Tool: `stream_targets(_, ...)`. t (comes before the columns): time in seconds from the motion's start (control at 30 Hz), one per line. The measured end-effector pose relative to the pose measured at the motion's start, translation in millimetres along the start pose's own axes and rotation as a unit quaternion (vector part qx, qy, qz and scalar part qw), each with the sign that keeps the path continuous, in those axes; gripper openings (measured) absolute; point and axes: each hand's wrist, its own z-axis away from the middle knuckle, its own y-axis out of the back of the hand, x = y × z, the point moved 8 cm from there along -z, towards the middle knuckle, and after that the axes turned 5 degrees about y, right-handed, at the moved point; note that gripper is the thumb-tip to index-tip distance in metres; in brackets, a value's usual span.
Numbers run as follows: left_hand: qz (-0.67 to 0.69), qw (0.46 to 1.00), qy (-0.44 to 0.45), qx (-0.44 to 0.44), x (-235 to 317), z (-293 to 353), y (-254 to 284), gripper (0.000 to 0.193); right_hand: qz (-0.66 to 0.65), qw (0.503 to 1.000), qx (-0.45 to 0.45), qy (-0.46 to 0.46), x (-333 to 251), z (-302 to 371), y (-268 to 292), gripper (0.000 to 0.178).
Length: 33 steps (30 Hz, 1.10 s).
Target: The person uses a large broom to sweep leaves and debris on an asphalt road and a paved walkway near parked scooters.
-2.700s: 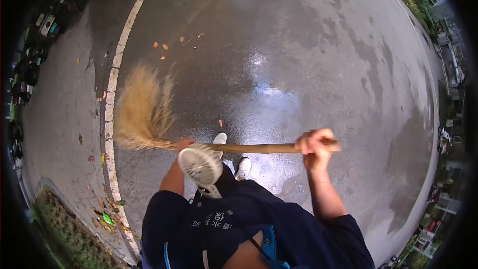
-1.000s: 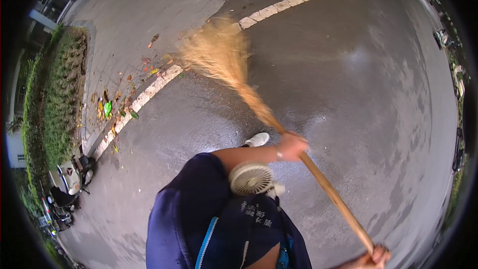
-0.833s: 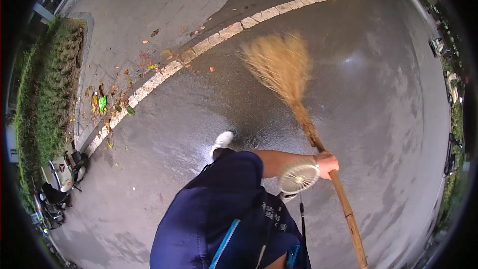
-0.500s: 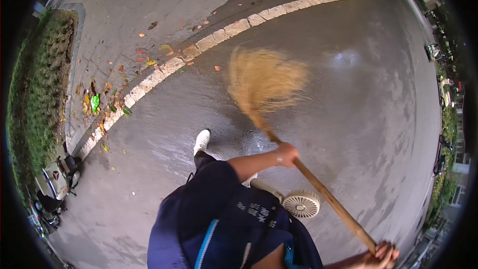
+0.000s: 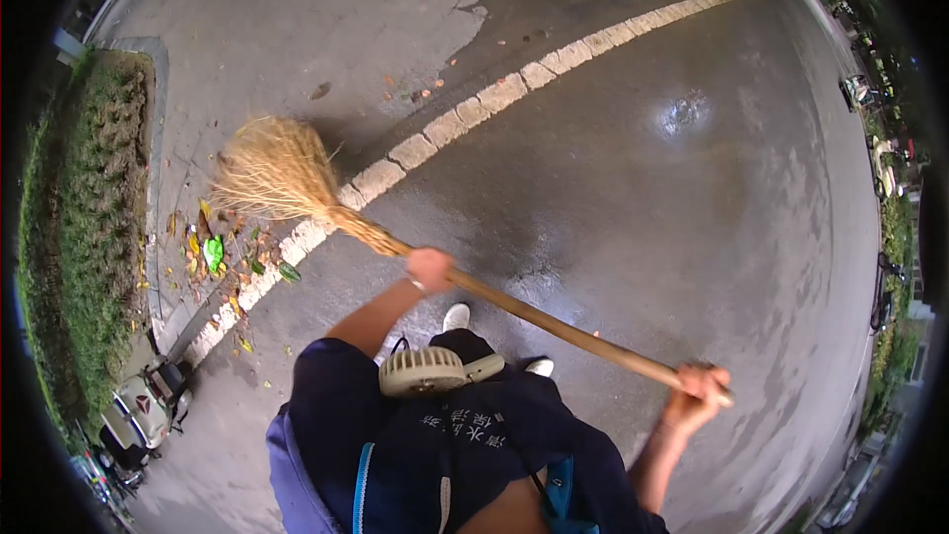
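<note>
I hold a long straw broom with a wooden handle (image 5: 554, 321) in both hands. My left hand (image 5: 430, 269) grips the handle low down, near the bound neck of the bristles. My right hand (image 5: 697, 391) grips the top end of the handle. The straw head (image 5: 272, 173) rests on the pavement at the left, across the white painted kerb line (image 5: 465, 114). Right beside the head lies a small pile of leaves and green litter (image 5: 217, 257). A beige round fan (image 5: 425, 371) hangs on my chest over a dark blue shirt.
Wet grey asphalt (image 5: 672, 188) spreads to the right. A hedge strip (image 5: 84, 237) runs down the left edge. Parked scooters (image 5: 138, 415) stand at the lower left. My white shoes (image 5: 457, 316) show below the handle. Parked bikes line the far right rim.
The broom head has swung left, from the wet asphalt across the white line to the leaf pile. My left hand rose with the handle; my view turned a little.
</note>
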Motion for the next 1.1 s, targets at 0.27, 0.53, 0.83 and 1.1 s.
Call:
stream_targets(0.27,0.216,0.906,-0.348,0.106,263.0,-108.9,149.2,0.017,0.074,0.906,0.142,0.391,-256.0,26.4,-51.0,0.014)
stream_targets(0.53,0.212,0.924,-0.312,0.057,243.1,-376.9,91.3,0.011,0.152,0.903,-0.033,0.401,-100.2,-138.4,-203.1,0.029)
stream_targets(0.83,0.067,0.983,0.136,-0.106,-176.7,-330.5,48.9,0.020,-0.028,0.986,-0.150,-0.067,207.1,-280.3,-350.5,0.012)
stream_targets(1.1,0.071,0.981,-0.134,0.124,-27.0,-394.2,205.9,0.013,-0.037,0.996,0.007,0.080,74.2,-343.2,-234.9,0.019)
